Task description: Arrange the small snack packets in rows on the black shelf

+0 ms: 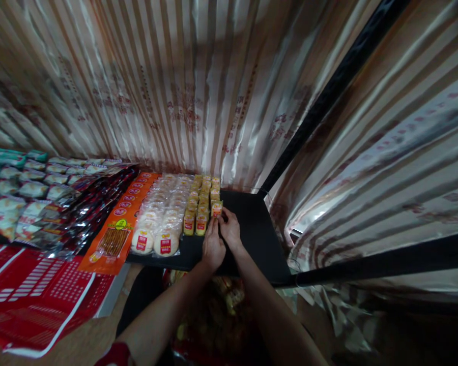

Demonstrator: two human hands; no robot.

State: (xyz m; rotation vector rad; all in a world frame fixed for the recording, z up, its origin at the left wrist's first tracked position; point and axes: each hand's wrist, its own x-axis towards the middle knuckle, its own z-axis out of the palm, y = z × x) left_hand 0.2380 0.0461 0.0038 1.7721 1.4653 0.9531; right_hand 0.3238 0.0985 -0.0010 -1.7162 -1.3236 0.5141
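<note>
On the black shelf, small yellow snack packets with red labels stand in three rows. My left hand has its fingers closed at the near end of the right-hand row, on a yellow snack packet. From the right side, my right hand grips the same packet with bent fingers. Part of that packet is hidden behind my fingertips. Left of these rows lie clear-wrapped round pastries in two rows, with red labels on the front ones.
An orange snack bag, dark shiny packets and white packets cover the left of the shelf. A red basket is below them. Striped plastic sheeting hangs behind. A black post rises at the right. More packets lie below my arms.
</note>
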